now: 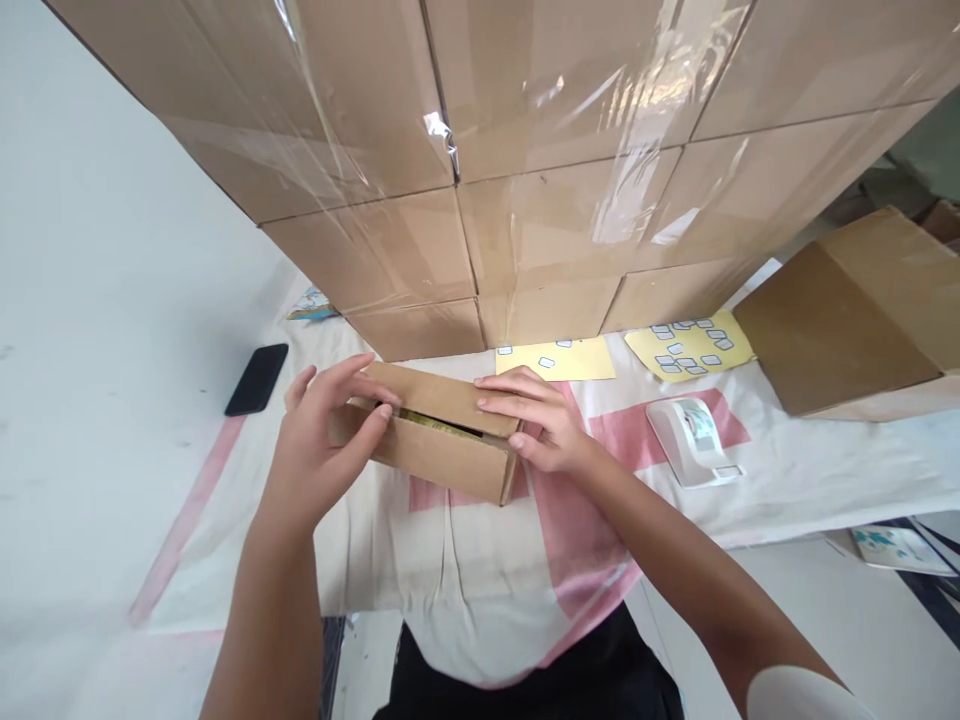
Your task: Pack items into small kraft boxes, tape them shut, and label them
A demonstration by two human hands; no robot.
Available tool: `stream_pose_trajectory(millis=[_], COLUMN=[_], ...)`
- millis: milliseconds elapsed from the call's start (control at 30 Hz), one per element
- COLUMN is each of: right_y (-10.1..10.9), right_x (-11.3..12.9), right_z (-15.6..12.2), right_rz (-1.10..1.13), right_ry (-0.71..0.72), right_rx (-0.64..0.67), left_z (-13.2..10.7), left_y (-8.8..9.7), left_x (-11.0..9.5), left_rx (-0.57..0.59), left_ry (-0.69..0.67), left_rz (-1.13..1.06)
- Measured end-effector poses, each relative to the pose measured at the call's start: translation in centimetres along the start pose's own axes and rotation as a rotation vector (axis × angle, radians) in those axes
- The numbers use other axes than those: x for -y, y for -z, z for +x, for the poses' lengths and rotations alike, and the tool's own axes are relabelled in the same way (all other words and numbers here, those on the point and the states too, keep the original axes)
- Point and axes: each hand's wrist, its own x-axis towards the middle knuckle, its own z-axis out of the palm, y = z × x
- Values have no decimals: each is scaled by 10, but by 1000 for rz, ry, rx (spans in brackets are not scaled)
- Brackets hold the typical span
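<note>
A small brown cardboard box (442,455) lies on the cloth in front of me. Its two long top flaps almost meet, and through the narrow gap a yellow-green thing (439,424) shows, too little of it to name. My left hand (326,430) grips the box's left end, thumb and fingertips closed at the edges of the flaps. At the right end my right hand (536,415) holds the box, fingers across the far flap and thumb by the near corner.
Taped cardboard boxes (547,220) stand stacked just behind. To the right are yellow sticker sheets (694,347), a white tape dispenser (694,440) and an open carton (847,310). A black phone (256,380) lies at left, near the white wall (90,300).
</note>
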Motion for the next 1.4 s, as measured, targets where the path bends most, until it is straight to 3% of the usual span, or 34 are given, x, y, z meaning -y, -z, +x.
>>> stream_pose_trajectory(millis=[300, 467, 633, 833, 1000, 1200, 1400], right_y=[0, 0, 0, 0, 0, -1, -5], right_x=[-2, -3, -1, 0, 2, 0, -1], right_z=[-2, -3, -2, -2, -2, -3, -8], right_rz=[22, 14, 19, 5, -1, -1, 49], right_ry=[23, -5, 3, -4, -24, -31, -117], right_rx=[-10, 2, 10, 23, 29, 25, -8], left_z=[5, 4, 2, -7, -17, -25, -35], left_y=[-11, -19, -19, -17, -16, -15, -23], left_x=[1, 3, 4, 11, 20, 22, 18], left_rx=[76, 131, 104, 55, 107, 137, 110], left_ry=[80, 48, 50, -118, -271, -345, -210], left_rz=[-24, -9, 32, 133, 170, 228, 175])
